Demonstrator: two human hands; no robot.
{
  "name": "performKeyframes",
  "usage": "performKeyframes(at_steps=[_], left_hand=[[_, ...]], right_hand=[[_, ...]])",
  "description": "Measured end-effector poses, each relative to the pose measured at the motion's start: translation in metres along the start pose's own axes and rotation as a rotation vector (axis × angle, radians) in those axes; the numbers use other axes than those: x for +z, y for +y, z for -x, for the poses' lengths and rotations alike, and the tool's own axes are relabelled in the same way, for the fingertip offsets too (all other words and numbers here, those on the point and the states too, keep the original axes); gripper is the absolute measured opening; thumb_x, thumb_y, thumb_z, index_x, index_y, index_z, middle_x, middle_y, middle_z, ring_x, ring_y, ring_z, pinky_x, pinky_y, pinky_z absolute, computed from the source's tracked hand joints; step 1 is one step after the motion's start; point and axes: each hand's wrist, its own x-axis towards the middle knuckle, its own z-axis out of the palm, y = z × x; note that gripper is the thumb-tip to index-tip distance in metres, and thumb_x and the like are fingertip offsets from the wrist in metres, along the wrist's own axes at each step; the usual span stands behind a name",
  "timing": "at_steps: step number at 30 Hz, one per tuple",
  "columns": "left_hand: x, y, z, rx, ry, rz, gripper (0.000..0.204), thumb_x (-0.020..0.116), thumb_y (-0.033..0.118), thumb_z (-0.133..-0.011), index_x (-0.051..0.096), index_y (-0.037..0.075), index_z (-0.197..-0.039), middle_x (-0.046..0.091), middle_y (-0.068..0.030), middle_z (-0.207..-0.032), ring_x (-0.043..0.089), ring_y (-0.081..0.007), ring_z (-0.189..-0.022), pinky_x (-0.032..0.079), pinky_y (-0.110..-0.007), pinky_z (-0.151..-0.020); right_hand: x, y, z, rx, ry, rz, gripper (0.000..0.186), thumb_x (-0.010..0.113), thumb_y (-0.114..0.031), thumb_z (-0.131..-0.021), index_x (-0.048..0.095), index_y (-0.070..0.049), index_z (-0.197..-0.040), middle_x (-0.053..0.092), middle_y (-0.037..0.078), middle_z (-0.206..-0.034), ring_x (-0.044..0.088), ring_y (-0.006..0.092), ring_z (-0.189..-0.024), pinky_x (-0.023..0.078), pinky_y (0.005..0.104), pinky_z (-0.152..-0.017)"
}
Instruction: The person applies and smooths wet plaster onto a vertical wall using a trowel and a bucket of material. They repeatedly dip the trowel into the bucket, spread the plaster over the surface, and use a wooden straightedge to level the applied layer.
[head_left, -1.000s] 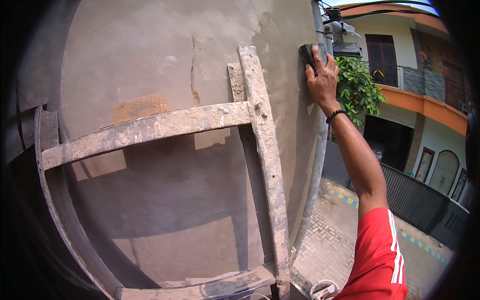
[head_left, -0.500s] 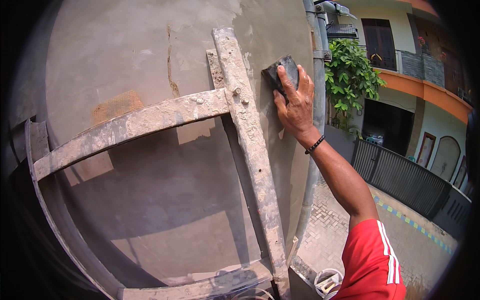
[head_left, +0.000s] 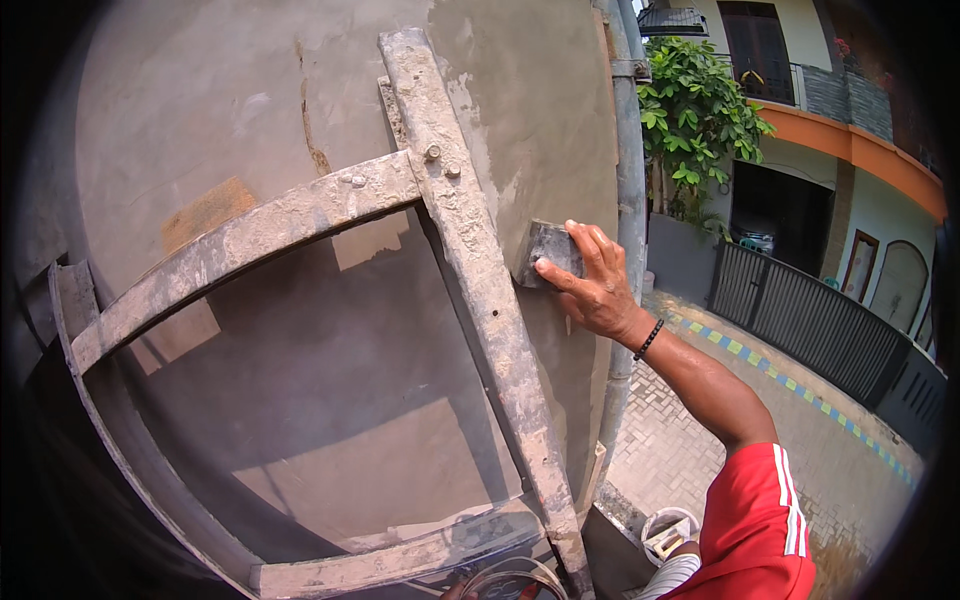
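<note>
My right hand (head_left: 598,285) grips a dark, flat rectangular pad (head_left: 550,255), thumb on its near face and fingers over its right edge. The pad is against the grey plastered wall (head_left: 545,130), in the strip between a mortar-crusted upright beam (head_left: 470,220) and the wall's right edge. I cannot tell whether the pad is a sponge or a rubber float. A black bead bracelet (head_left: 648,340) circles my right wrist. I cannot make out my left hand; small reddish patches at the lower edge, by a round rim (head_left: 512,578), are too unclear to name.
A curved crossbar (head_left: 270,220) meets the upright beam, and a lower bar (head_left: 400,560) spans the bottom. A grey pipe (head_left: 630,180) runs along the wall's edge. Below right stands a white bucket (head_left: 668,530) with things in it. Beyond are a leafy tree (head_left: 695,110), a gate (head_left: 790,310) and paving.
My right hand has slid the dark pad down along the wall beside the beam. The pad has turned somewhat, and the view has shifted a little.
</note>
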Motion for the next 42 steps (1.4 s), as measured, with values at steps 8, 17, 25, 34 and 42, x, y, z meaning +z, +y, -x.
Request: performKeyframes(at_steps=[8,17,25,34,42], left_hand=[[0.002,0.005,0.001,0.001,0.029,0.011,0.036,0.055,0.017,-0.095,0.058,0.000,-0.127,0.064,-0.0128,-0.120,0.058,-0.0231,-0.112,0.045,-0.035,-0.097],[0.004,0.015,0.000,0.019,0.005,0.006,0.035,0.056,0.015,-0.093,0.059,0.000,-0.124,0.065,-0.0123,-0.117,0.059,-0.0220,-0.109,0.046,-0.035,-0.095],[-0.001,0.024,0.007,0.035,-0.024,0.005,0.034,0.057,0.014,-0.092,0.060,-0.001,-0.122,0.066,-0.0118,-0.113,0.060,-0.0211,-0.106,0.046,-0.034,-0.094],[0.005,0.041,0.013,0.068,-0.068,0.013,0.033,0.058,0.013,-0.090,0.061,-0.001,-0.120,0.067,-0.0113,-0.110,0.060,-0.0200,-0.102,0.046,-0.034,-0.092],[0.006,0.058,0.020,0.126,-0.092,0.054,0.032,0.058,0.012,-0.089,0.062,0.000,-0.118,0.067,-0.0086,-0.106,0.060,-0.0167,-0.099,0.046,-0.032,-0.090]], right_hand=[[0.021,-0.030,-0.066,0.286,0.245,-0.104,0.072,0.072,-0.013,-0.077,0.049,-0.033,-0.142,0.034,0.023,-0.146,0.038,0.0411,-0.129,0.037,0.0481,-0.100],[0.013,0.001,-0.054,0.615,0.369,0.011,0.077,0.071,-0.013,-0.077,0.044,-0.034,-0.145,0.031,0.025,-0.148,0.036,0.0451,-0.128,0.035,0.0539,-0.101],[0.008,-0.011,0.046,0.550,0.159,-0.013,0.079,0.072,-0.011,-0.076,0.044,-0.036,-0.145,0.029,0.023,-0.150,0.034,0.0434,-0.131,0.034,0.0518,-0.103],[-0.005,-0.164,0.193,0.509,-0.328,-0.292,0.073,0.076,-0.013,-0.073,0.052,-0.034,-0.139,0.031,0.020,-0.152,0.038,0.0422,-0.130,0.036,0.0509,-0.100],[-0.154,-0.203,0.208,1.151,-0.077,-0.862,0.046,0.066,-0.025,-0.087,0.062,0.000,-0.125,0.061,0.024,-0.122,0.060,0.0354,-0.109,0.047,0.0411,-0.095]])
